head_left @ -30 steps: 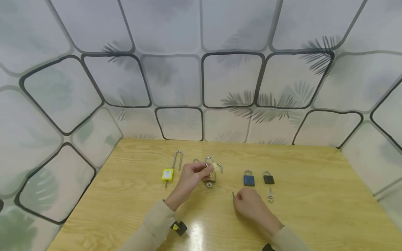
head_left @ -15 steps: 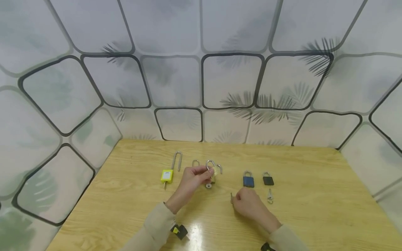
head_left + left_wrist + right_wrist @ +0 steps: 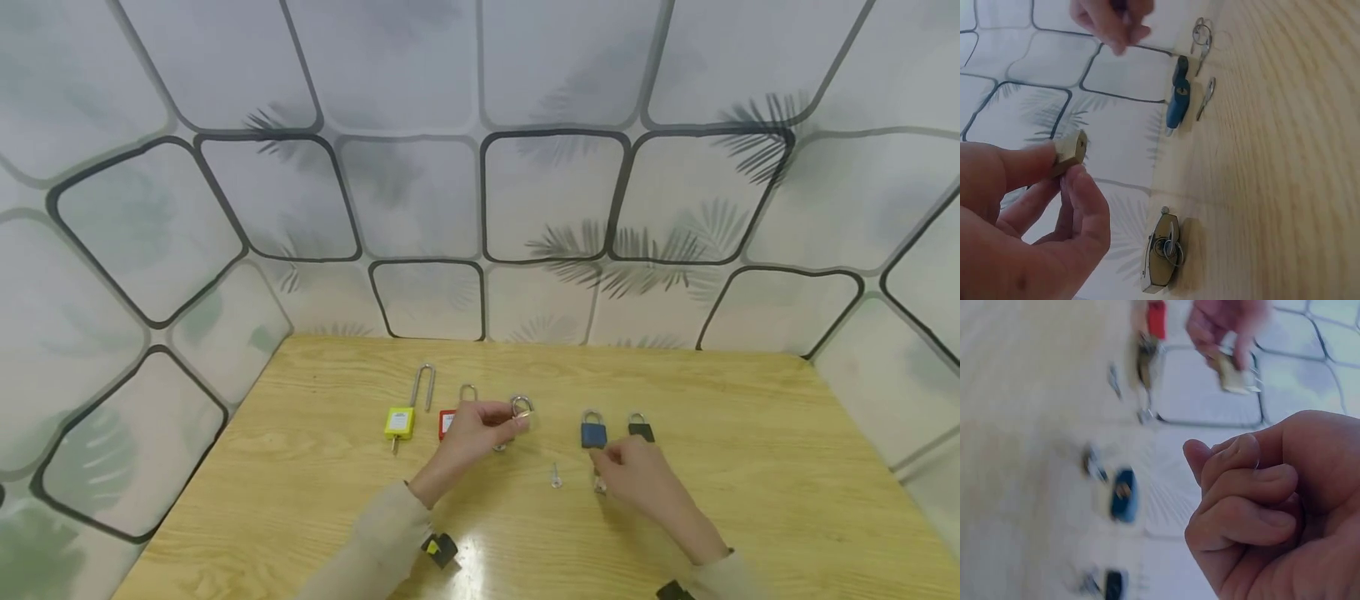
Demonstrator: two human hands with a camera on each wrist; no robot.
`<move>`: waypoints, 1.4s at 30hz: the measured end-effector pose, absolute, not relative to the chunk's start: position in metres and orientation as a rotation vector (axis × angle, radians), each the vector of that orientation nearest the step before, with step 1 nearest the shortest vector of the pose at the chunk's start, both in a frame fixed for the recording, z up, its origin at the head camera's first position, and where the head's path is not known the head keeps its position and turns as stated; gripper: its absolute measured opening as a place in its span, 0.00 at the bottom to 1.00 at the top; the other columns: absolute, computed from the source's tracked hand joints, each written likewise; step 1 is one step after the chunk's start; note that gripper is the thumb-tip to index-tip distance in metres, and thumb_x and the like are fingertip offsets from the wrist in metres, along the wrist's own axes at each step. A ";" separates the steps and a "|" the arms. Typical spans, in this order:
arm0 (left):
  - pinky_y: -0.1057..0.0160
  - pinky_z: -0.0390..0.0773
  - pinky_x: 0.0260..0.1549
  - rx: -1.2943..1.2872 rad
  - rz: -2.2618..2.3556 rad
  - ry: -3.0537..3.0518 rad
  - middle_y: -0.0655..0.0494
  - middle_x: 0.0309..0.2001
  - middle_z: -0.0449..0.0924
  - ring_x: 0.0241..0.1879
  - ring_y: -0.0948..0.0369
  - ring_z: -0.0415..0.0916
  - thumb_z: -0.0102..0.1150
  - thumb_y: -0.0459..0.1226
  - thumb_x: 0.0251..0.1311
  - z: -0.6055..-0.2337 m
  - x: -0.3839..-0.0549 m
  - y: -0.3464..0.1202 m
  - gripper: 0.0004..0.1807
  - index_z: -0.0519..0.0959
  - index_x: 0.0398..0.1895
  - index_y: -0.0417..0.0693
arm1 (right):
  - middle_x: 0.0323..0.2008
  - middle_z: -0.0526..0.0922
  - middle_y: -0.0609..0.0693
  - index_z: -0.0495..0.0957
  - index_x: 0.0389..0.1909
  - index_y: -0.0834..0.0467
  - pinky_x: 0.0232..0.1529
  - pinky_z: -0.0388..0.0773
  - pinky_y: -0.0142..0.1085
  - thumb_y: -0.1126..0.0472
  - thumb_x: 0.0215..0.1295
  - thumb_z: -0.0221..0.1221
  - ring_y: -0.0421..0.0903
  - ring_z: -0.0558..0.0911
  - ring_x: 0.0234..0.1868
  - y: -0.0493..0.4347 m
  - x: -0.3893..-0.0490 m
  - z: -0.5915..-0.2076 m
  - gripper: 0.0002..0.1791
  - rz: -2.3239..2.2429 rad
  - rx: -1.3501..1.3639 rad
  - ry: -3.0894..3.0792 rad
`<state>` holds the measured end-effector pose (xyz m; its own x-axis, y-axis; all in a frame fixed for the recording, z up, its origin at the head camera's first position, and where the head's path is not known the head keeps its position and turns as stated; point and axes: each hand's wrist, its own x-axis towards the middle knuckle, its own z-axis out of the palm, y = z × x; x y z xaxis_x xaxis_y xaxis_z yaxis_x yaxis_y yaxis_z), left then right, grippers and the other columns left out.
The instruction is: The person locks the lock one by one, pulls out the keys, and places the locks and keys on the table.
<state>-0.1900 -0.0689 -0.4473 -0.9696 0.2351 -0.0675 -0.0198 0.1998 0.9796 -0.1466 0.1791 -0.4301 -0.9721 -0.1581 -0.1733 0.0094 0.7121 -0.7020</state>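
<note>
My left hand [image 3: 480,437] pinches a small brass padlock [image 3: 1070,154] between thumb and fingertips, its keyhole end facing outward. On the table below it lies a larger brass padlock [image 3: 1161,256] with a ringed key in its keyway; in the head view the hand mostly covers it. My right hand [image 3: 647,477] hovers in front of the blue padlock [image 3: 593,434] and the black padlock [image 3: 641,431]. Its fingers are curled, with nothing visible in them. Keys [image 3: 600,483] lie beside it, partly hidden. A single key [image 3: 556,477] lies between both hands.
At the left lies a yellow padlock [image 3: 399,423] with a long shackle and a key in it. A red padlock [image 3: 446,422] is partly behind the left hand. More keys [image 3: 1089,584] lie by the black padlock, blurred. A patterned covering [image 3: 427,296] rises behind the wooden table [image 3: 300,467].
My right hand has moved right, away from the single key, which now lies in full view. The left hand has shifted slightly right and down with the small brass padlock, uncovering the red padlock.
</note>
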 end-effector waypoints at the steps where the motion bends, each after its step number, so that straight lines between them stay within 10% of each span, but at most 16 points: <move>1: 0.65 0.81 0.32 0.221 1.826 2.306 0.53 0.33 0.88 0.30 0.65 0.78 0.69 0.39 0.64 -0.448 -0.192 -0.066 0.10 0.88 0.42 0.41 | 0.11 0.70 0.45 0.80 0.21 0.59 0.14 0.54 0.25 0.58 0.76 0.54 0.38 0.60 0.13 0.185 -0.147 -0.427 0.20 -1.106 -0.103 2.693; 13: 0.71 0.78 0.27 0.375 1.362 2.692 0.57 0.29 0.88 0.26 0.69 0.77 0.72 0.40 0.60 -0.455 -0.214 -0.032 0.08 0.89 0.34 0.44 | 0.34 0.89 0.52 0.86 0.36 0.61 0.15 0.62 0.30 0.54 0.77 0.54 0.40 0.64 0.15 0.227 -0.145 -0.414 0.18 -1.054 -0.041 2.720; 20: 0.75 0.68 0.13 0.490 1.175 2.780 0.56 0.21 0.85 0.14 0.71 0.68 0.71 0.37 0.61 -0.456 -0.222 -0.019 0.08 0.89 0.30 0.40 | 0.23 0.84 0.49 0.86 0.40 0.62 0.15 0.60 0.30 0.53 0.78 0.53 0.39 0.65 0.15 0.233 -0.144 -0.415 0.19 -1.040 -0.041 2.705; 29: 0.74 0.48 0.10 0.514 1.038 2.822 0.67 0.07 0.52 0.10 0.71 0.49 0.68 0.36 0.64 -0.453 -0.226 -0.017 0.30 0.65 0.04 0.52 | 0.14 0.75 0.46 0.86 0.38 0.60 0.15 0.60 0.30 0.52 0.78 0.54 0.39 0.63 0.13 0.242 -0.142 -0.414 0.18 -1.032 -0.029 2.721; 42: 0.74 0.52 0.09 0.540 0.974 2.764 0.63 0.09 0.62 0.10 0.70 0.52 0.65 0.31 0.64 -0.450 -0.220 -0.015 0.24 0.74 0.08 0.45 | 0.14 0.76 0.46 0.87 0.38 0.60 0.15 0.61 0.30 0.49 0.77 0.54 0.39 0.65 0.14 0.248 -0.142 -0.414 0.20 -1.012 0.003 2.724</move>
